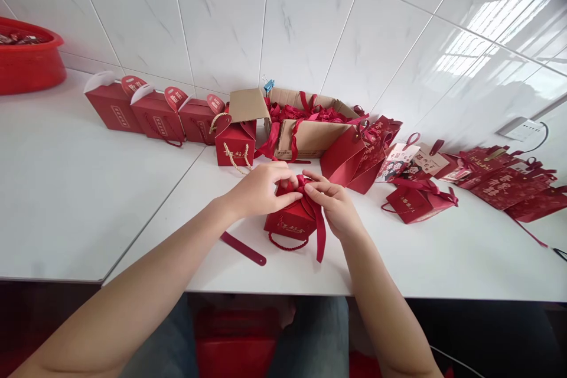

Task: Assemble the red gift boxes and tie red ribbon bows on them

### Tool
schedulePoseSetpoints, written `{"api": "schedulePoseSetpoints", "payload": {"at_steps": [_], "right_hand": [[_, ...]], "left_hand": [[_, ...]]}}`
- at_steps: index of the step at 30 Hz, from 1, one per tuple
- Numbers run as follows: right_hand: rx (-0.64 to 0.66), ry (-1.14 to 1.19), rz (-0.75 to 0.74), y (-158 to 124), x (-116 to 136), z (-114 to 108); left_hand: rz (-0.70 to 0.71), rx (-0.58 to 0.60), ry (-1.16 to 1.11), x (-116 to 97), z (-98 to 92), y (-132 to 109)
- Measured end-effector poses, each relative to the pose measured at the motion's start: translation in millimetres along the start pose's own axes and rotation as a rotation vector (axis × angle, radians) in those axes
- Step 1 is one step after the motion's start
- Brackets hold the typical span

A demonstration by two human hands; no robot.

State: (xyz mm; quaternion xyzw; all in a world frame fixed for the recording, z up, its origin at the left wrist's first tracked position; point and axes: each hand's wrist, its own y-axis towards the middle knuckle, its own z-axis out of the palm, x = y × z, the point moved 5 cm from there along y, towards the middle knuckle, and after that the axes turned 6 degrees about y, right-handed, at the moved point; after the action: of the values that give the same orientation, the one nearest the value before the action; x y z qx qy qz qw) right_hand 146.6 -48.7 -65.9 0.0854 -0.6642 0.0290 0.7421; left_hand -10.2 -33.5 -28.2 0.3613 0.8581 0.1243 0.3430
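A small red gift box (290, 221) with gold lettering and a red rope handle stands on the white table in front of me. Red ribbon (319, 230) is gathered at its top, one tail hanging down the right side. My left hand (268, 189) pinches the ribbon from the left, thumb and fingers close together above the box. From the right, my right hand (332, 204) grips the same ribbon between thumb and fingers. The exact shape of the ribbon between my fingers is partly hidden. A dark red strap (243, 248) lies on the table left of the box.
Behind the box, a cardboard carton (310, 140) holds many red ribbons. A red box with cream rope (234, 144) stands beside it. Several red boxes (157, 115) line the wall at left; a ribboned box (414, 204) and red bags (500, 180) sit right. A red basin (31, 65) is far left.
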Motion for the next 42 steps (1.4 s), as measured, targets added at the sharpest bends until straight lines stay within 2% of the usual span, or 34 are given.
{"api": "schedulePoseSetpoints", "payload": {"at_steps": [9,13,20,27,30,33,37,39,42], "right_hand": [[-0.043,-0.163,-0.036,-1.4,5.1,-3.0],[-0.029,-0.324,-0.081,-2.7,10.0,-3.7],[-0.164,-0.508,-0.148,-2.3,13.4,-12.3],[-0.108,-0.675,-0.256,-5.4,22.0,-11.8],[-0.048,-0.722,-0.363,-8.5,29.4,-9.6],[-0.001,-0.704,-0.403,-14.5,36.8,-12.0],[0.138,-0.463,-0.214,-24.5,39.5,-21.7],[0.182,-0.365,-0.192,-27.5,42.5,-25.4],[0.084,-0.374,-0.265,-22.3,44.7,-30.4]], "left_hand": [[-0.05,-0.088,-0.014,2.7,-1.4,3.0],[-0.098,-0.04,-0.035,3.8,-1.6,2.0],[-0.085,0.034,-0.044,3.6,2.0,-0.2],[-0.02,0.098,-0.003,3.6,0.9,-0.6],[-0.013,0.112,0.002,7.0,0.7,-0.4],[-0.01,0.112,0.008,8.7,1.0,-0.1],[0.002,0.12,-0.006,7.9,1.5,0.4],[0.005,0.119,-0.011,7.9,1.3,0.6],[0.01,0.112,-0.02,8.7,1.3,0.9]]}}
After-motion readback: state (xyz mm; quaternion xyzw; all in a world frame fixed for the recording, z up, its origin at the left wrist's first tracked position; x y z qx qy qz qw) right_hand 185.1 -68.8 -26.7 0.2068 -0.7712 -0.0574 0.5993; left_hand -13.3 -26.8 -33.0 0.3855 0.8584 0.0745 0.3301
